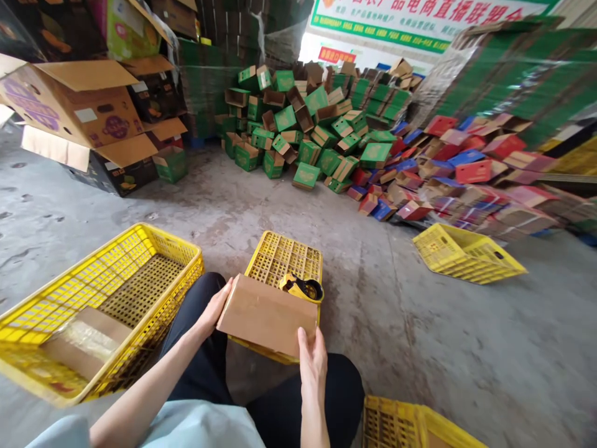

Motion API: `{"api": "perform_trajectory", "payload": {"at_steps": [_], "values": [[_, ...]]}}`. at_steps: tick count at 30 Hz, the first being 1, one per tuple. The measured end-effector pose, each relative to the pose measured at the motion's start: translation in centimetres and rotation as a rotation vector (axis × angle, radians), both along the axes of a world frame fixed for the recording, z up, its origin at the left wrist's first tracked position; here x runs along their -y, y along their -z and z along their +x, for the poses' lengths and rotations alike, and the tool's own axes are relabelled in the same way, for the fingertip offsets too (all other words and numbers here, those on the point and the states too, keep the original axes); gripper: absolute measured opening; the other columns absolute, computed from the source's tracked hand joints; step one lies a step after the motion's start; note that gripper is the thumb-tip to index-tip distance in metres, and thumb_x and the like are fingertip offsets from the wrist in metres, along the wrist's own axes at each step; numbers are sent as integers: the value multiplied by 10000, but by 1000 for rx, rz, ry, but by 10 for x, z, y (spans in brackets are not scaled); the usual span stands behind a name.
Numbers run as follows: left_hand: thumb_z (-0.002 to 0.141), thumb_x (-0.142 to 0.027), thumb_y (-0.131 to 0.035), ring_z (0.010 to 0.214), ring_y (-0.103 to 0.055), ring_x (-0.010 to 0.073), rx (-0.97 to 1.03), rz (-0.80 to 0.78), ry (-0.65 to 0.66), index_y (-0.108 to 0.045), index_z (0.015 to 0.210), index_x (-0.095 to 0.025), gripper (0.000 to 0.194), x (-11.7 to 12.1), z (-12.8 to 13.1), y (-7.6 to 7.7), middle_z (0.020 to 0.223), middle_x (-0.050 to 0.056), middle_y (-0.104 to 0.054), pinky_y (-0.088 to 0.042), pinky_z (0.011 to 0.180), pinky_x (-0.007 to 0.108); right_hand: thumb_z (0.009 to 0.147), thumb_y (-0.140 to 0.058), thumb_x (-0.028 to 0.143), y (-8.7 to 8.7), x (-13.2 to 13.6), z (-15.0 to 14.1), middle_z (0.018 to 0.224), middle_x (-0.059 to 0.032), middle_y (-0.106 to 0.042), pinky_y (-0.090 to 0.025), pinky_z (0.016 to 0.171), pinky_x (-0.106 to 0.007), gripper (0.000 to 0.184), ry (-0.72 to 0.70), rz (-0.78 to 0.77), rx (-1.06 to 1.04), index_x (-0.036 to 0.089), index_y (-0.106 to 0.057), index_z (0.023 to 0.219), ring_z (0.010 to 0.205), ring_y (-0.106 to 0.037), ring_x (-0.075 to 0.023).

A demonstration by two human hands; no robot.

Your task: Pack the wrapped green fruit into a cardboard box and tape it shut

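Observation:
A plain brown cardboard box (268, 314) is held between my two hands, above the yellow crate (284, 252) that stands upside down between my knees. My left hand (216, 309) presses against its left end, fingers along the side. At the right end, my right hand (312, 350) grips the near corner, thumb on the top face. Just behind the box, a yellow and black tape dispenser (302, 288) rests on the crate. The underside of the box is hidden.
To my left is an open yellow crate (181, 274) holding a plastic-covered cardboard piece (88, 339). Another yellow crate (469, 252) lies at right, one more (392, 423) at lower right. Green boxes (305, 149) and red and blue boxes (471, 171) are heaped beyond; large cartons (93, 112) stand at left.

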State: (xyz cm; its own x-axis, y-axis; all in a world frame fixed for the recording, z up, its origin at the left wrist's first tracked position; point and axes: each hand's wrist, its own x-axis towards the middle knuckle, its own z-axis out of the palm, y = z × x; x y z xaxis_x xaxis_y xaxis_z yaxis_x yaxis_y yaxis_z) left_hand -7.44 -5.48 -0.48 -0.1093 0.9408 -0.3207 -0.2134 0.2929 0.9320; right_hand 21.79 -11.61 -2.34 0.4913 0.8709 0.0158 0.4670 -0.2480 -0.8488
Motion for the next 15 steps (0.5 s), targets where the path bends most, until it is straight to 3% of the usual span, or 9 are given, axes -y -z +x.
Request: {"api": "perform_trajectory", "payload": {"at_steps": [2, 4, 7, 9, 12, 15], "values": [[916, -813, -505, 1323, -632, 371, 95, -44, 97, -621, 1458, -197, 829, -5, 22, 6, 1390, 111, -694, -498, 1128, 531, 831, -528, 820, -2, 7, 11, 1427, -188, -651, -560, 973, -452, 1012, 11, -75, 80, 139, -455, 1576, 1208, -687, -380], [919, -820, -491, 1373, -589, 368, 208, -45, 202, -527, 1543, -219, 867, -6, 32, 11, 1471, 107, -634, -476, 1154, 524, 863, -452, 841, 1, 16, 14, 1493, -200, -593, -542, 1013, -460, 1025, -24, -107, 174, 128, -415, 1599, 1262, -655, -386], [853, -668, -743, 1539, -363, 358, 222, 64, 317, -317, 1652, -275, 988, 1, 29, 19, 1666, 72, -398, -338, 1257, 508, 944, -291, 827, 8, 26, 9, 1593, -221, -472, -466, 1120, -486, 977, -89, -59, 361, 98, -459, 1573, 1427, -510, -396], [799, -543, -853, 1582, -261, 352, 162, 153, 358, -178, 1681, -313, 1135, 10, 23, 25, 1732, 50, -241, -291, 1280, 511, 981, -220, 792, 9, 26, 1, 1638, -222, -400, -387, 1166, -590, 946, -98, -37, 528, 92, -468, 1567, 1502, -390, -436], [844, -502, -826, 1598, -210, 344, 135, 245, 390, -87, 1686, -342, 1131, 20, 21, 32, 1761, 31, -112, -274, 1289, 515, 1034, -210, 707, 6, 20, -15, 1615, -216, -440, -294, 1177, -699, 852, -173, 11, 740, 94, -451, 1576, 1530, -325, -456], [859, -489, -817, 1607, -157, 357, 122, 271, 372, -127, 1685, -334, 1087, 22, 24, 35, 1765, 25, -92, -260, 1295, 527, 1062, -258, 643, 3, 11, -33, 1558, -235, -511, -330, 1185, -644, 794, -287, 103, 836, 58, -470, 1554, 1500, -397, -427]]}}
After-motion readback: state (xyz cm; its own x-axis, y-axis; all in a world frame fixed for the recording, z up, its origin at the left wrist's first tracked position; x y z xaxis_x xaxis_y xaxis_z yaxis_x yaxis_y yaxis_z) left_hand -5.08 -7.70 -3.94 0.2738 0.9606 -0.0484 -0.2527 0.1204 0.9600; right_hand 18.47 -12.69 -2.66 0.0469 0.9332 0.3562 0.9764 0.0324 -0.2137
